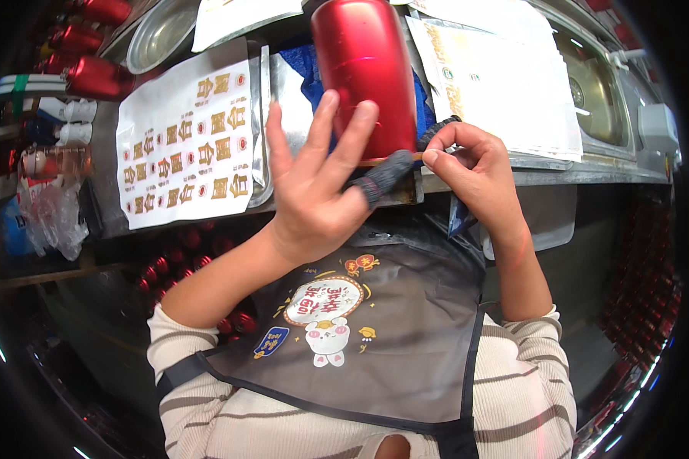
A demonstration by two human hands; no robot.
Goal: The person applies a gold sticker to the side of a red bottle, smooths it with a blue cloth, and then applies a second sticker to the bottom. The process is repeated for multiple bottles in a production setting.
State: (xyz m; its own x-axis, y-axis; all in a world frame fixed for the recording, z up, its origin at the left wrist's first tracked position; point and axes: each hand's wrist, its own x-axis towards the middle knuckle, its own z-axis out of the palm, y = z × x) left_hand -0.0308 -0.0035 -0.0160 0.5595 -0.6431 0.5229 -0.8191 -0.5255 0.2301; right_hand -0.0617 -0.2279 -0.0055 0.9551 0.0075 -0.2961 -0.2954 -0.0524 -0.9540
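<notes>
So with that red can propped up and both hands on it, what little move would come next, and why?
Probably pressing down whatever the right hand pinches at the lower edge of the red can. The pinch sits right at the can's edge, the left hand steadies the can with fingers and a grey-sleeved thumb, and a sticker sheet lies alongside. Whether it is a sticker is too small to tell.

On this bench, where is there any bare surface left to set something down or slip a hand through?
Little is free. A narrow bare metal strip runs between the sticker sheet and the red bottle. The steel sink on the right looks open. The middle is crowded: the left hand and right hand work at the bottle's base, paper sheets behind.
</notes>
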